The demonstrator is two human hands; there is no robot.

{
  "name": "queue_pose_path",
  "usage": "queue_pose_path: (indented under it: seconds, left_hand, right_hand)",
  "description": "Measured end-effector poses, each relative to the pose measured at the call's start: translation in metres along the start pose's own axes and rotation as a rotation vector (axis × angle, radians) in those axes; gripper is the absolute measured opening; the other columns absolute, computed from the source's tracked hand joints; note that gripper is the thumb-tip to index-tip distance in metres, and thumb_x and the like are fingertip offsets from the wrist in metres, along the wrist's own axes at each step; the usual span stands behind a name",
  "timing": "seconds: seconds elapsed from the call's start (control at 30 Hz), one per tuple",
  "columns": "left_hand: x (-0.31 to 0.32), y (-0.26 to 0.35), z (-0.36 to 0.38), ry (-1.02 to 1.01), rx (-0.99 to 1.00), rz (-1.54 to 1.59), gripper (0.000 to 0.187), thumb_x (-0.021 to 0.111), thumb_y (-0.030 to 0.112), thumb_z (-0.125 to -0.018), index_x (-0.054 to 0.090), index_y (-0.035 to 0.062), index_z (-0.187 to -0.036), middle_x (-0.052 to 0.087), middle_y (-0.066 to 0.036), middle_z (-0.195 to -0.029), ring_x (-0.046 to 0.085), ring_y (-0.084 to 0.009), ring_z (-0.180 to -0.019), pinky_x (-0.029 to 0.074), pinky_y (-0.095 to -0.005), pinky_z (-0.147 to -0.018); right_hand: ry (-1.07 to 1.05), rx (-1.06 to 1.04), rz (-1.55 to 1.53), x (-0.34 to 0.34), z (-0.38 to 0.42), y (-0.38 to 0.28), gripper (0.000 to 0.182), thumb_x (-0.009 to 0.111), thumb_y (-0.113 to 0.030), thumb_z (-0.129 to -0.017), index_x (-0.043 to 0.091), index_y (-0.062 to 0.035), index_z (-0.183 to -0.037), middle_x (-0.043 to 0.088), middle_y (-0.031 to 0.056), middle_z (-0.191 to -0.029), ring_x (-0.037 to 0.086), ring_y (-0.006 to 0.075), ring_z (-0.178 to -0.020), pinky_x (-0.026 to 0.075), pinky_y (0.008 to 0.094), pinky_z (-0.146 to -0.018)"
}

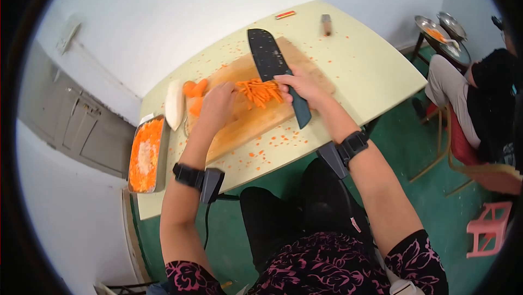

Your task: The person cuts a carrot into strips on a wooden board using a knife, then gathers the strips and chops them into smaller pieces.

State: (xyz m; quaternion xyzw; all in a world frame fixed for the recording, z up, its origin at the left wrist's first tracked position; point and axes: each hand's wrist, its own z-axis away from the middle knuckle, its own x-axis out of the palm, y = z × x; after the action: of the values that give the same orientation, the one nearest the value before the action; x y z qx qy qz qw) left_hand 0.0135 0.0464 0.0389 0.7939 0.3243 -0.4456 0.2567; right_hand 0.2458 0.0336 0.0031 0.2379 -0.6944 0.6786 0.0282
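My right hand (305, 87) is wrapped round a kitchen knife (266, 52) with a wide black blade and a dark green handle. The blade points away from me over the wooden cutting board (302, 66), with small bits stuck to it. A pile of carrot strips (260, 93) lies on the board between my two hands, and the right fingers are close to its edge. My left hand (218, 104) is closed at the pile's left side, fingers curled; what they hold, if anything, is hidden. Carrot pieces (199, 88) lie beyond it.
A peeled white radish (174, 104) and a metal tray (162, 156) of shredded carrot with paler shreds are at left. A peeler-like tool (326, 25) and a red packet (285, 15) lie at the back. A person (485, 88) sits at right near metal bowls (436, 31).
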Motion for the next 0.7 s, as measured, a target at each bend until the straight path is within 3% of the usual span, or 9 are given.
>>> queue_pose_path:
  seconds: [0.17, 0.37, 0.47, 0.57, 0.67, 0.7]
  left_hand:
    - [0.019, -0.015, -0.019, -0.111, -0.041, 0.156, 0.012, 0.052, 0.005, -0.079, 0.062, -0.0010, -0.084, 0.062, -0.015, -0.084, 0.057, -0.0319, -0.076, 0.046, -0.0379, -0.067]
    - [0.011, -0.013, -0.029, -0.182, 0.202, 0.103, 0.015, 0.053, -0.002, -0.074, 0.064, 0.0017, -0.083, 0.062, -0.013, -0.083, 0.058, -0.0295, -0.084, 0.046, -0.0370, -0.074]
    - [0.008, -0.030, -0.027, 0.008, 0.189, 0.150, 0.014, 0.054, -0.003, -0.074, 0.065, 0.0013, -0.081, 0.062, -0.013, -0.087, 0.058, -0.0274, -0.084, 0.046, -0.0360, -0.075]
    - [-0.021, -0.028, -0.011, -0.169, -0.185, 0.215, 0.012, 0.057, 0.004, -0.075, 0.065, 0.0009, -0.083, 0.062, -0.013, -0.088, 0.058, -0.0267, -0.085, 0.046, -0.0360, -0.077]
    - [-0.043, -0.030, 0.012, -0.410, -0.268, 0.043, 0.022, 0.062, 0.012, -0.075, 0.065, 0.0031, -0.094, 0.061, -0.013, -0.095, 0.056, -0.0268, -0.093, 0.046, -0.0336, -0.081]
    - [-0.042, -0.028, 0.021, -0.407, -0.228, -0.036, 0.025, 0.063, 0.013, -0.075, 0.064, 0.0031, -0.097, 0.060, -0.014, -0.097, 0.055, -0.0273, -0.095, 0.045, -0.0335, -0.082]
  right_hand:
    - [0.075, 0.006, -0.046, 0.006, 0.006, -0.005, 0.027, 0.052, -0.007, -0.079, 0.037, -0.0089, -0.101, 0.046, -0.0001, -0.061, 0.046, 0.0088, -0.043, 0.041, 0.0249, -0.040]
    - [0.113, 0.024, -0.051, 0.008, 0.007, -0.009, 0.032, 0.053, -0.006, -0.076, 0.036, -0.0098, -0.103, 0.046, 0.0007, -0.063, 0.046, 0.0090, -0.044, 0.042, 0.0266, -0.042]
    - [0.092, 0.036, -0.040, 0.011, 0.009, -0.011, 0.032, 0.054, -0.007, -0.076, 0.036, -0.0101, -0.103, 0.046, 0.0006, -0.062, 0.046, 0.0090, -0.044, 0.042, 0.0262, -0.041]
    - [0.082, 0.015, -0.049, 0.005, 0.004, -0.004, 0.030, 0.054, -0.006, -0.076, 0.038, -0.0095, -0.101, 0.047, 0.0009, -0.062, 0.046, 0.0087, -0.044, 0.042, 0.0257, -0.040]
    - [0.086, -0.011, -0.039, 0.004, 0.002, -0.002, 0.026, 0.054, -0.006, -0.075, 0.041, -0.0066, -0.097, 0.050, 0.0026, -0.063, 0.049, 0.0099, -0.045, 0.044, 0.0261, -0.042]
    - [0.075, -0.024, -0.038, 0.004, 0.002, -0.002, 0.024, 0.054, -0.005, -0.074, 0.042, -0.0054, -0.095, 0.051, 0.0034, -0.063, 0.051, 0.0109, -0.046, 0.045, 0.0265, -0.043]
